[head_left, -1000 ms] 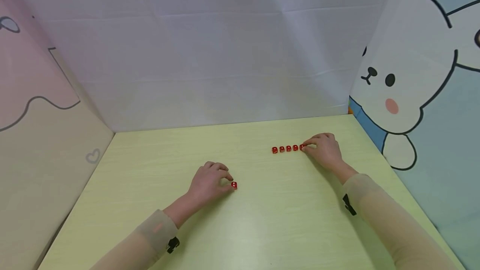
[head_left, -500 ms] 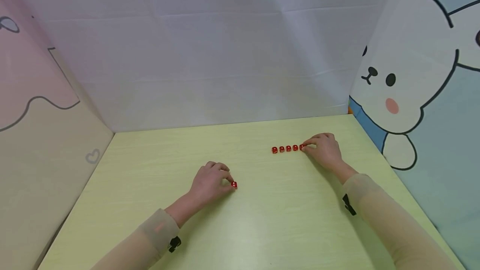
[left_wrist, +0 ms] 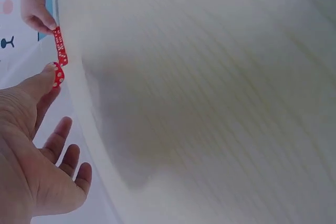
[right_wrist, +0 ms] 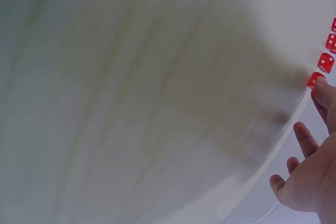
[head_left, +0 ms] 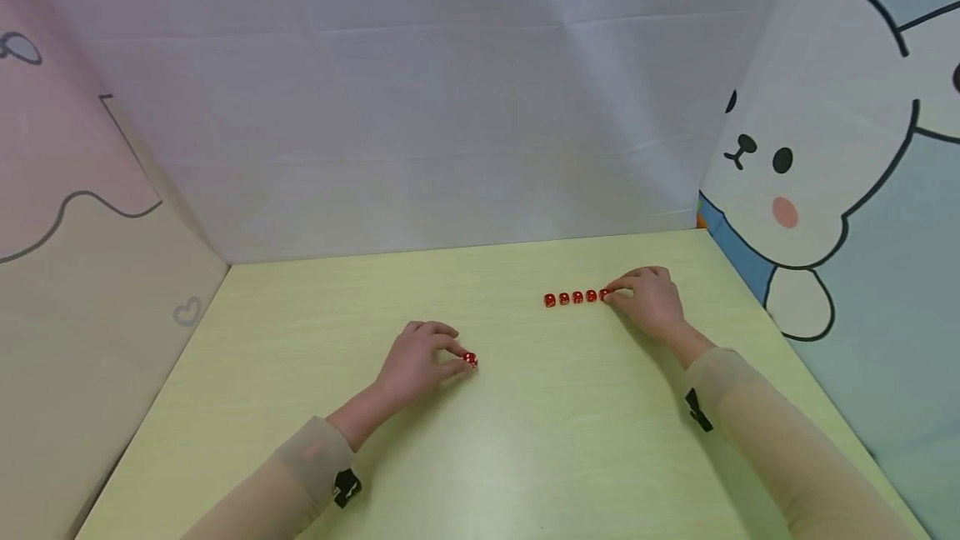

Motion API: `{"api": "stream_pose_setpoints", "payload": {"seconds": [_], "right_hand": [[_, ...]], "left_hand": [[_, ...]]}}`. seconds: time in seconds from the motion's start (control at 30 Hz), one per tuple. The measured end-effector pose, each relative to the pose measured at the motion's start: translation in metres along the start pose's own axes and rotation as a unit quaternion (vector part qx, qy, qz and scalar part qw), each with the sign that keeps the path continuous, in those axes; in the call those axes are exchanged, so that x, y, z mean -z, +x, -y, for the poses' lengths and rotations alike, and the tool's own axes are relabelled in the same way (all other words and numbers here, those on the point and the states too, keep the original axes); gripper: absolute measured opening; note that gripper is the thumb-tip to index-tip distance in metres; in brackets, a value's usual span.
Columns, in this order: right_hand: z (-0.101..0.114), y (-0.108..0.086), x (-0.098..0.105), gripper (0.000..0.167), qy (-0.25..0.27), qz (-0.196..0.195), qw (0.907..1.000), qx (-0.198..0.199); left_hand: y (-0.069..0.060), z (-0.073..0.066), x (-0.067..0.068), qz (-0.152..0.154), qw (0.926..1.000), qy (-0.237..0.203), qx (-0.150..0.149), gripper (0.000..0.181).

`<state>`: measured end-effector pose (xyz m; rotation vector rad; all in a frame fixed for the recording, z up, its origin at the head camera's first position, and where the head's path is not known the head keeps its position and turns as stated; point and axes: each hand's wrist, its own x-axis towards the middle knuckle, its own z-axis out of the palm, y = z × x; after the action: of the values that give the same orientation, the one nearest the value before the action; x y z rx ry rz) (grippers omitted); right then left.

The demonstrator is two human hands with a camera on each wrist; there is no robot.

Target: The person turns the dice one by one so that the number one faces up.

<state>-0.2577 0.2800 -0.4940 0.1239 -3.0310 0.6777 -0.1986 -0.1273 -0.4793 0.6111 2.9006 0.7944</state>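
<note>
Between thumb and index finger my left hand (head_left: 415, 363) pinches a red die (head_left: 471, 360) with white pips, near the middle of the table. The left wrist view shows this die (left_wrist: 59, 75) at the thumb tip, the other fingers spread apart from it. Farther back and to the right, several red dice (head_left: 564, 299) stand in a straight row with small gaps. My right hand (head_left: 649, 300) pinches the die at the row's right end (head_left: 603, 295). In the right wrist view that end die (right_wrist: 315, 80) is partly hidden by the thumb.
The pale yellow table (head_left: 322, 298) is bounded by a white cloth wall (head_left: 420, 132) at the back. Printed cloth panels stand at its left and right, the right panel (head_left: 885, 290) showing a cartoon rabbit.
My left fingers have closed on the single die and raised it slightly, turning it a little. My right hand and the row of dice have stayed in place.
</note>
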Motion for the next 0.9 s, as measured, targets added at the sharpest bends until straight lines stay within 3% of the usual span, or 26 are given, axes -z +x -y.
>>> {"api": "stream_pose_setpoints", "payload": {"seconds": [0.17,0.3,0.6,0.9], "right_hand": [[0.0,0.0,0.001,0.029,0.003,0.003,1.0,-0.005],[0.001,0.0,0.002,0.029,0.0,0.003,1.0,-0.005],[0.001,-0.001,0.003,0.029,0.002,0.003,1.0,-0.006],[0.002,-0.002,0.003,0.029,0.002,0.002,1.0,-0.004]], "left_hand": [[0.0,-0.001,-0.001,-0.005,0.9968,-0.078,0.018,0.013],[0.001,0.0,-0.005,-0.009,0.995,-0.096,0.025,0.014],[0.0,0.003,-0.018,-0.009,0.9971,-0.074,0.014,0.011],[-0.003,0.003,-0.021,-0.009,0.9981,-0.059,0.016,0.013]]}}
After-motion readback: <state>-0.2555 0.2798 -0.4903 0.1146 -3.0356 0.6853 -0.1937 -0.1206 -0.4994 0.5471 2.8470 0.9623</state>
